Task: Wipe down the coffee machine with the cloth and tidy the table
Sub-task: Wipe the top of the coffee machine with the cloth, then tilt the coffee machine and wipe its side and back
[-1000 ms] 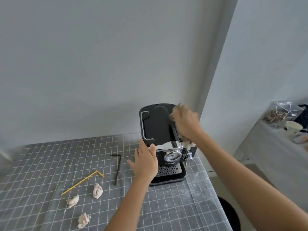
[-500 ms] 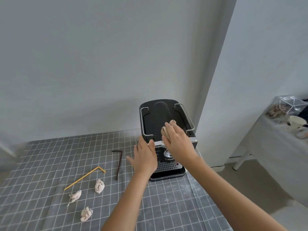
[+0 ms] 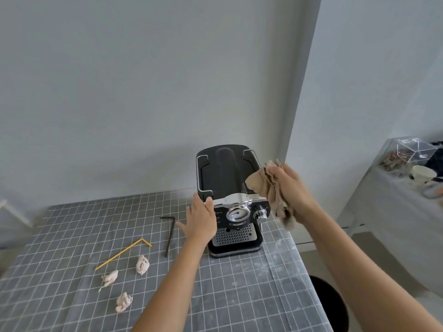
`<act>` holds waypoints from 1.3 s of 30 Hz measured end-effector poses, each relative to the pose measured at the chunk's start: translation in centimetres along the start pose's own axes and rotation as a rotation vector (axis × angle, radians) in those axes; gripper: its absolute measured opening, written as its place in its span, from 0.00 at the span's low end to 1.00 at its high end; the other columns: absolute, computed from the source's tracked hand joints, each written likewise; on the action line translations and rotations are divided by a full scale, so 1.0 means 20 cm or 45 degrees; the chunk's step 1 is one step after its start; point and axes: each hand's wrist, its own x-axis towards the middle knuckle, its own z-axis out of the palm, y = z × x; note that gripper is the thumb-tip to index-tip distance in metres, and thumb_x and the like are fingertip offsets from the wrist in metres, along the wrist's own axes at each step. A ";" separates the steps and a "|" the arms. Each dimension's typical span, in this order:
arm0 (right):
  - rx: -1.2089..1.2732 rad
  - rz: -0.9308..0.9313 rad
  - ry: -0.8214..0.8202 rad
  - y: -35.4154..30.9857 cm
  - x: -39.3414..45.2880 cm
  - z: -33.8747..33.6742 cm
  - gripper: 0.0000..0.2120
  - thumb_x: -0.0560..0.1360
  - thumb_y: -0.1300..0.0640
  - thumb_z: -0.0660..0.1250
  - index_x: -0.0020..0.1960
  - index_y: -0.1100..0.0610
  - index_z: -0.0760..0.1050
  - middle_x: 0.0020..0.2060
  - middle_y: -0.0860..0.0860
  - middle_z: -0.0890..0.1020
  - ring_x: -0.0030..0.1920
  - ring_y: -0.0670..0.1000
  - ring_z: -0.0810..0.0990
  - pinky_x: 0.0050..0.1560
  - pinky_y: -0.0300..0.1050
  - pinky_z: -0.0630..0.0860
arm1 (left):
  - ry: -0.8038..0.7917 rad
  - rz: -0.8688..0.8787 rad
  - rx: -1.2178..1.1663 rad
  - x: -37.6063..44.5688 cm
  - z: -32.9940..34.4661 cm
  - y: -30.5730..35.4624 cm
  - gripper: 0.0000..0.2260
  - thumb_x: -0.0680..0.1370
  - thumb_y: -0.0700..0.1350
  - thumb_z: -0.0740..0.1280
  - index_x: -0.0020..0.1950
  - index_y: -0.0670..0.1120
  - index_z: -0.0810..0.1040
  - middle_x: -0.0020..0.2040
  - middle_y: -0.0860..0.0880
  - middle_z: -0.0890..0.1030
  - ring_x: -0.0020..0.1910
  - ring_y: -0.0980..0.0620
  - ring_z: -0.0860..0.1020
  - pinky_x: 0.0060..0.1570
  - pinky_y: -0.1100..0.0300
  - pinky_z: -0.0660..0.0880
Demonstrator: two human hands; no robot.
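Note:
A black and chrome coffee machine [image 3: 225,178] stands at the far right of the table [image 3: 239,295], which has a grey checked cover. My left hand [image 3: 200,220] lies flat against the machine's left side, fingers apart. My right hand [image 3: 291,190] grips a crumpled beige cloth [image 3: 268,188] and holds it up beside the machine's right edge, off its top. Three crumpled paper balls [image 3: 142,264] [image 3: 109,277] [image 3: 123,301] lie on the left part of the table with a yellow straw [image 3: 122,254] and a dark brown bent straw [image 3: 169,236].
A black round bin [image 3: 328,305] sits on the floor by the table's right edge. At the far right, a second table [image 3: 393,202] carries a clear box, a cup and other items. A wall stands close behind the machine.
My right hand has lifted the cloth off the machine's top and swung it to the right side. My left hand stays on the machine's left side.

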 end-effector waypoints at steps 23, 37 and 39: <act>-1.605 -0.207 -0.667 1.56 -0.41 -0.29 0.28 0.83 0.45 0.40 0.79 0.56 0.54 0.79 0.54 0.52 0.79 0.60 0.50 0.78 0.56 0.40 | 0.078 -0.057 -0.054 -0.04 0.01 0.02 0.26 0.81 0.59 0.42 0.75 0.48 0.58 0.73 0.46 0.69 0.72 0.41 0.66 0.70 0.31 0.54; -1.131 -0.607 0.212 0.72 0.00 -0.28 0.19 0.83 0.54 0.53 0.73 0.55 0.64 0.78 0.57 0.59 0.79 0.58 0.49 0.76 0.55 0.46 | -0.085 -0.025 -0.052 0.06 -0.13 0.00 0.36 0.77 0.69 0.44 0.77 0.47 0.55 0.78 0.48 0.59 0.78 0.44 0.57 0.72 0.31 0.44; -1.070 -0.728 0.330 0.46 0.15 -0.22 0.16 0.82 0.60 0.56 0.68 0.61 0.70 0.71 0.61 0.69 0.73 0.61 0.63 0.72 0.49 0.58 | 0.022 0.042 -0.030 0.13 -0.21 0.04 0.34 0.80 0.65 0.46 0.79 0.45 0.49 0.80 0.48 0.53 0.79 0.46 0.53 0.74 0.35 0.47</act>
